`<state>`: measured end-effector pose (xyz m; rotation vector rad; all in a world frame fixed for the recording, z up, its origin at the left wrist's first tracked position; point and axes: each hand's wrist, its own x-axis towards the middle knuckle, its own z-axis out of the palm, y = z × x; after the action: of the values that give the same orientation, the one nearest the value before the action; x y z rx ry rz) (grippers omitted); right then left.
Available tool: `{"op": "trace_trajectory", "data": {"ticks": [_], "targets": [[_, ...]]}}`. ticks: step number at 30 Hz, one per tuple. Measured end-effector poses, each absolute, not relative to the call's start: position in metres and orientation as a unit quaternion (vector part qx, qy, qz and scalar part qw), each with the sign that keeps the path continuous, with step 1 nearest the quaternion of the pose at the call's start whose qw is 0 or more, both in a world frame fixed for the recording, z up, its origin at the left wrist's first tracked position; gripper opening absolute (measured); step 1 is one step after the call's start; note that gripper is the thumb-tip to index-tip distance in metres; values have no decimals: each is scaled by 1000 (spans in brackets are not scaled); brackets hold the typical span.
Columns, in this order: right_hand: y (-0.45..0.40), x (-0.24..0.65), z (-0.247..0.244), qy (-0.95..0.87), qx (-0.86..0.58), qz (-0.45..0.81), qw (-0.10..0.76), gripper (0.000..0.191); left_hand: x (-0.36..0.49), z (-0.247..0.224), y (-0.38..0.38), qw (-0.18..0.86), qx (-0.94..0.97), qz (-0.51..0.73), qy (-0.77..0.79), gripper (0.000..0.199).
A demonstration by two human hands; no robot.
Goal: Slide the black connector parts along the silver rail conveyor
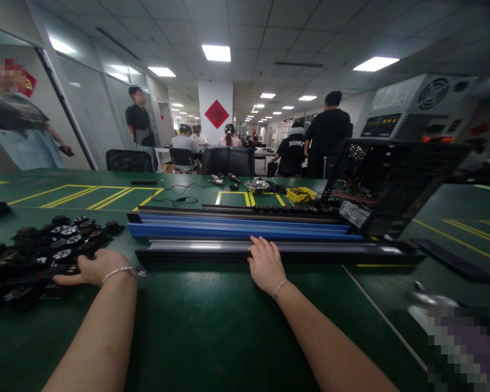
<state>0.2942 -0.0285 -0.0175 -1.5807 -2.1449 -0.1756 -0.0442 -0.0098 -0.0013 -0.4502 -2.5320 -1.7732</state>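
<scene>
At the left, my left hand [96,268] is over the right edge of a pile of small black parts [61,242]. Its thumb is stretched out apart from the other fingers, which are partly hidden, and nothing shows held in it. My right hand [265,265] rests with spread fingers on the near edge of a long black and grey rail [196,247], about midway along it. Behind that rail lie blue rails [179,227], parallel to it. Both wrists wear thin bracelets.
An open computer case [387,182] with power supplies [420,106] on top stands at the right. Farther back are a metal bowl [256,186], a yellow basket [301,194] and cables. Several people stand or sit beyond the green table [196,326].
</scene>
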Motion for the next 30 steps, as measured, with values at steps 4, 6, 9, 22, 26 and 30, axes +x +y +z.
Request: {"op": "trace_trajectory", "data": {"ticks": [4,6,9,22,26,30], "targets": [[-29,294,-17,-780,-578,-58,233,23,-39,1,-9,22,-93,-633,-768,39],[-29,294,-16,-781,-577,-54,233,23,-40,0,-6,26,-80,-654,-752,40],[-29,294,-16,-783,-573,-53,237,23,-44,-5,-2,42,-62,-687,-723,40],[-25,309,3,-765,-579,3,282,21,40,2,0,166,-594,-463,-637,33],[-6,352,22,-670,-659,22,342,29,54,-4,-2,130,-698,-352,-610,32],[17,411,51,-442,-819,15,365,47,49,-8,-2,103,-683,-326,-646,32]]}}
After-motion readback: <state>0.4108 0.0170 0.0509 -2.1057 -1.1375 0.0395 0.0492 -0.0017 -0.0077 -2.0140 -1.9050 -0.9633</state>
